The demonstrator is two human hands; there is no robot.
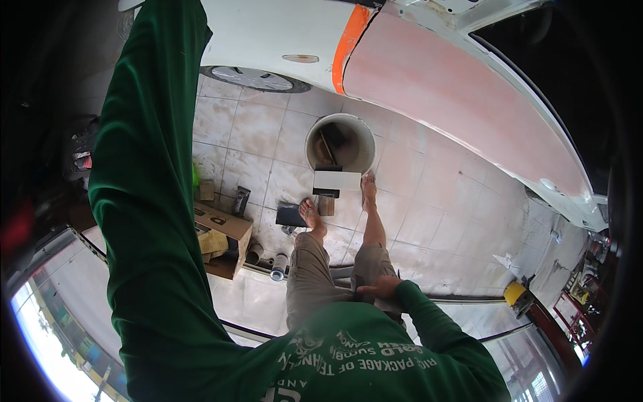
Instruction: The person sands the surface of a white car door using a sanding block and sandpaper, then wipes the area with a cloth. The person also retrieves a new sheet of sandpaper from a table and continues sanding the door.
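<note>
My left arm [151, 167], in a green sleeve, stretches up past the top edge toward the car, and its hand is out of the picture. Low in front of my body, my right hand [380, 287] is closed beside my right thigh. Something dark shows at its fingers, too hidden to name. Across the top stands a white car body [281, 30] with a pinkish, dull door panel [442, 80]. A strip of orange tape [349, 50] runs down the seam between them. A round whitish bucket [312, 144] with dark pieces inside stands on the floor beyond my feet.
A white-topped block [337, 181] sits against the bucket's near side. Left of my feet are a dark flat pad [291, 215], an open cardboard box [231, 224] and a can [278, 268]. A car wheel [251, 78] shows at upper left. The tiled floor [429, 201] is smeared.
</note>
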